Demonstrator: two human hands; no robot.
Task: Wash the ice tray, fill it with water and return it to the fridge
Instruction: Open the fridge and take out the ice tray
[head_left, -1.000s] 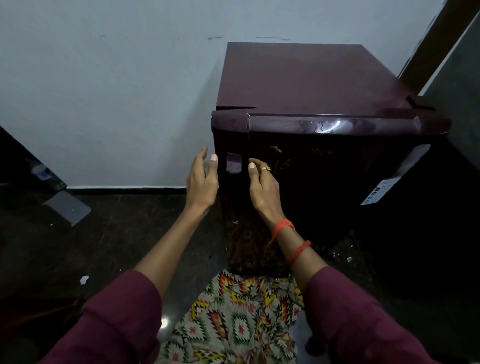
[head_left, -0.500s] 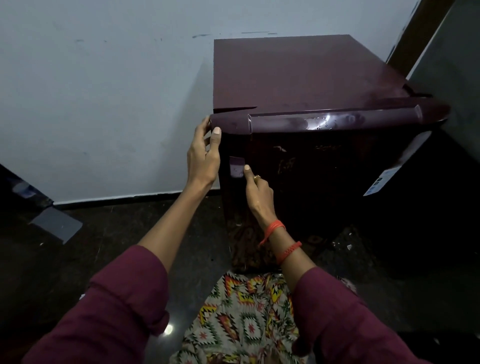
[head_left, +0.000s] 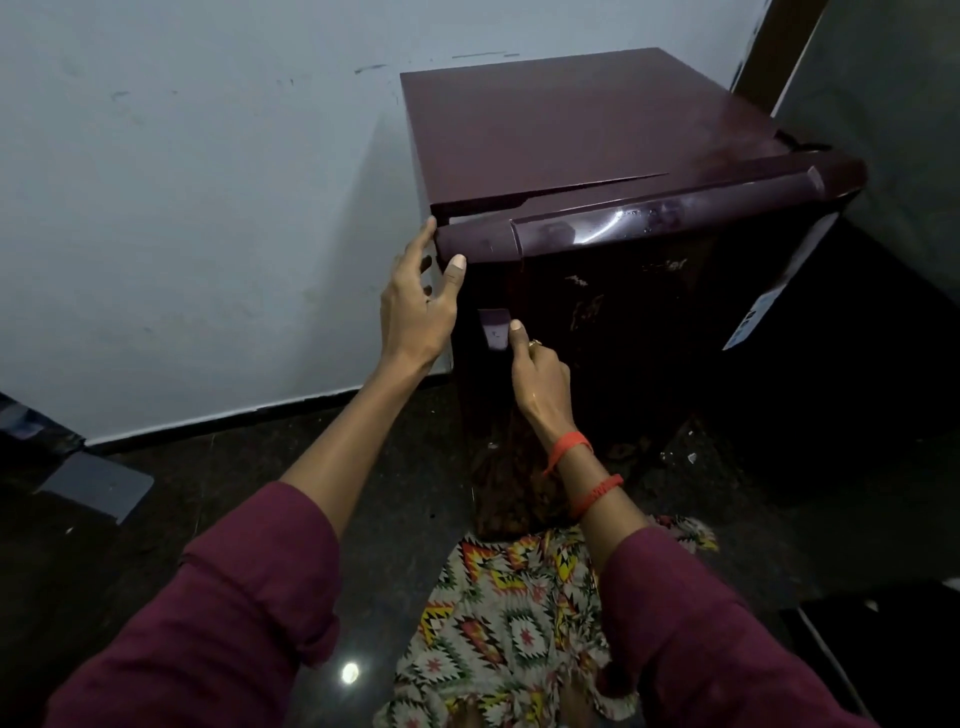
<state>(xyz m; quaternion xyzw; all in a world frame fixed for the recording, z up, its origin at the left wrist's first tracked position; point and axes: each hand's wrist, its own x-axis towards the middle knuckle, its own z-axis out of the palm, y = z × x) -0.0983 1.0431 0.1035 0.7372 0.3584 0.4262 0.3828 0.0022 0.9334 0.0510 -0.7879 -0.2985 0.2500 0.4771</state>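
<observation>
Since a moment ago, my left hand (head_left: 415, 306) has closed its fingers around the top corner of the maroon fridge (head_left: 597, 171) door, which shows a gap. My right hand (head_left: 540, 376), loosely curled, holds nothing, thumb at the door's small silver patch (head_left: 493, 328). No ice tray shows.

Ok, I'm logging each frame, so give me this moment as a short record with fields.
fridge: maroon fridge, door slightly ajar at the top left corner
left hand: left hand gripping the door's top left corner
right hand: right hand, thumb at the small panel on the door front
ice tray: not in view
floor: dark floor
</observation>
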